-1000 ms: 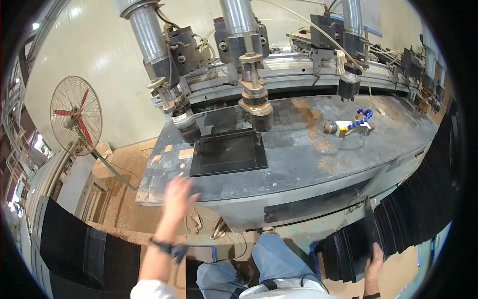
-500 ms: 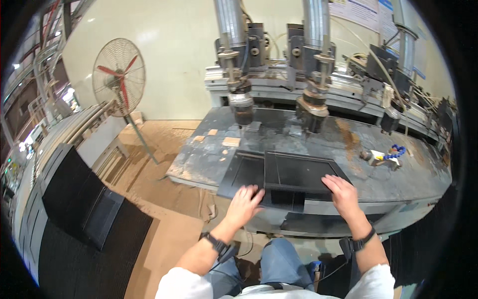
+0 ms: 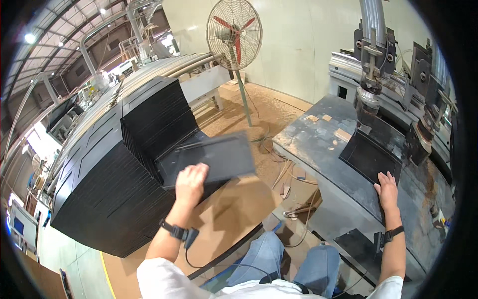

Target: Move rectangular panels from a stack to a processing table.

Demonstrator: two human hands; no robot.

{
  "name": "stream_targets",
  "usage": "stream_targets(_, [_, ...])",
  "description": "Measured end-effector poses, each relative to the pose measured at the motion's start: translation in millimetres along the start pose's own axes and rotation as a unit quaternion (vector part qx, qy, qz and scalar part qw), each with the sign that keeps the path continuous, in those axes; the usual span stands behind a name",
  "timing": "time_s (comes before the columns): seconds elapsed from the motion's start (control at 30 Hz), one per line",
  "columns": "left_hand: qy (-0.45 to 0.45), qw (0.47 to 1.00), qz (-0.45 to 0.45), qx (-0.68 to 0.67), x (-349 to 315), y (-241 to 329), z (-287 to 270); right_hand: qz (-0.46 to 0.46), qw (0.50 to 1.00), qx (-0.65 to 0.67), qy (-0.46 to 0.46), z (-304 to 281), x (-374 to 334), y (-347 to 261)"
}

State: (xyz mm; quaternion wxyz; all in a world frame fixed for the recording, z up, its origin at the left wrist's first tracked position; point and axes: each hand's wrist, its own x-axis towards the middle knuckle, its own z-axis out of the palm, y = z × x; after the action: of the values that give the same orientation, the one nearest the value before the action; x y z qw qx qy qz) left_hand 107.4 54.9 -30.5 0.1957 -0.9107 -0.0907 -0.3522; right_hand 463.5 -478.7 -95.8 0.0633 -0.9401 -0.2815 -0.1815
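Note:
With my left hand (image 3: 191,183) I grip the near edge of a black rectangular panel (image 3: 219,157) with a raised border. The panel is slightly smeared by motion and hangs over the low part of a tall stack of black panels (image 3: 119,194); I cannot tell whether it touches the stack. On the right, my right hand (image 3: 387,188) rests at the near edge of a second black panel (image 3: 369,155), which lies flat on the grey machine table (image 3: 343,174). Its fingers are stretched out over the panel's border.
Drilling spindles (image 3: 367,107) stand over the table's far side. Small wood scraps (image 3: 343,134) lie on the tabletop. A standing fan (image 3: 234,35) with red blades is behind the stack. Cables (image 3: 303,209) hang beside the table. Brown board (image 3: 234,209) lies under the stack.
My view has turned left. My left hand has carried one panel off the table to the stack. The other panel now lies farther in, close to a spindle, with my right hand on it.

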Motion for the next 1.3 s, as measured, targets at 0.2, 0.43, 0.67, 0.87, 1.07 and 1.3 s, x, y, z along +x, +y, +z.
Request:
stream_targets(0.2, [-0.131,0.977,-0.135,0.104,-38,-74,90,-0.059,0.99,0.083,0.093,-46,-45,-48])
stream_targets(0.43, [-0.267,0.914,-0.286,0.102,-30,-100,106,0.169,0.977,0.118,0.06,-70,-313,-17])
stream_targets(0.67, [-0.323,0.88,-0.347,-0.012,-2,-120,114,0.626,0.738,-0.018,-0.253,-39,-533,-52])
stream_targets(0.87, [-0.153,0.813,-0.06,-0.559,139,180,133,0.518,0.849,-0.053,-0.09,-29,-554,-55])
stream_targets(1.07, [-0.162,0.895,0.218,-0.352,189,405,105,0.428,0.891,0.005,0.151,-138,-502,-53])
stream_targets(1.3, [-0.197,0.887,0.194,-0.369,185,419,96,0.174,0.966,-0.059,0.179,-227,-319,-48])
